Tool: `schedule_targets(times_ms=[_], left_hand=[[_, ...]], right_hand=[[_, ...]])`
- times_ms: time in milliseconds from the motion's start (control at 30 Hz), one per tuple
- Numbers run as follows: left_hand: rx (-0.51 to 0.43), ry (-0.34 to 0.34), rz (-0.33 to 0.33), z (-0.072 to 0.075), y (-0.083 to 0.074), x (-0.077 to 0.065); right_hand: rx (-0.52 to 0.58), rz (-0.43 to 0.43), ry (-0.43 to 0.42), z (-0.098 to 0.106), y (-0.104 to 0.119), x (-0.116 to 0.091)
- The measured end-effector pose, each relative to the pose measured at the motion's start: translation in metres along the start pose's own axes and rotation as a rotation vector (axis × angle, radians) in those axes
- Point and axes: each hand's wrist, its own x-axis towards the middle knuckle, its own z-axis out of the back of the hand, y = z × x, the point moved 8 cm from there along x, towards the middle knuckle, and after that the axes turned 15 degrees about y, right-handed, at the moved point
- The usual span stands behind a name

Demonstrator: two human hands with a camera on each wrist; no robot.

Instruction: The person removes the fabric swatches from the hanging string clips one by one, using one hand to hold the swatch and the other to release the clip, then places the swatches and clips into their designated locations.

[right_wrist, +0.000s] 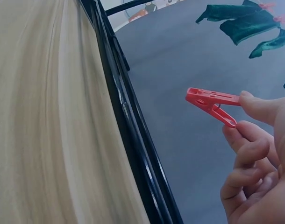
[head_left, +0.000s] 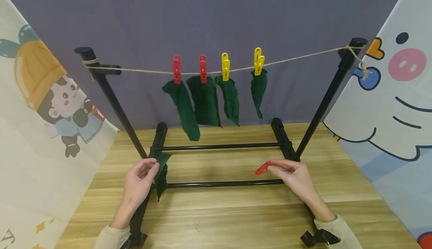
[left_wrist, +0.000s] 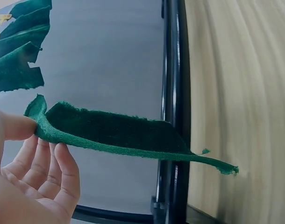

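Pinching cloth [head_left: 161, 179] and red clothespin [head_left: 261, 168], hands [head_left: 138, 183] [head_left: 297, 177] hover (lettering [head_left: 8, 236]: "y").

Head cam: my left beige fabric sleeve [head_left: 110, 238] & right beige fabric sleeve [head_left: 339, 233] run off the near edge, each hiding pt of a near foot of the black tubular rack [head_left: 219, 146]. My left hand [head_left: 137, 183] covers one edge of the dark green cloth strip [head_left: 161, 179]; my right hand [head_left: 298, 179] hides the red plastic peg [head_left: 261, 168] handle ends. Hung red pegs [head_left: 177, 69] & yellow pegs [head_left: 225, 68] block bits of the thin tan twine [head_left: 145, 70]. Left-wrist cam: hung green cloths [left_wrist: 16, 70] cut off at left edge. Right-wrist cam: hung row's cut at right, pegs blurry.
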Motion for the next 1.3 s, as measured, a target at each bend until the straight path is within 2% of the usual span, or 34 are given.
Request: schedule_targets(times_ms=[133,367,500,700,1000,1300], left_hand=[[-0.001,-0.015,0.004,0.001,0.009,-0.005],[-0.020,0.025,0.021,-0.005,0.021,-0.010],[-0.012,0.020,0.047,-0.002,0.027,-0.016],[0.012,0.072,0.062,-0.004,0.030,-0.017],[0.152,0.207,0.104,-0.008,0.040,-0.019],[0.271,0.284,0.118,-0.014,0.048,-0.025]], right_hand=[[-0.014,-0.040,0.036,0.000,-0.008,-0.002],[-0.051,-0.175,0.047,0.010,-0.025,-0.011],[-0.091,-0.207,0.125,0.009,-0.029,-0.010],[-0.117,-0.254,0.209,0.004,-0.037,-0.011],[-0.128,-0.310,0.297,-0.001,-0.048,-0.013],[-0.162,-0.306,0.327,0.002,-0.048,-0.021]])
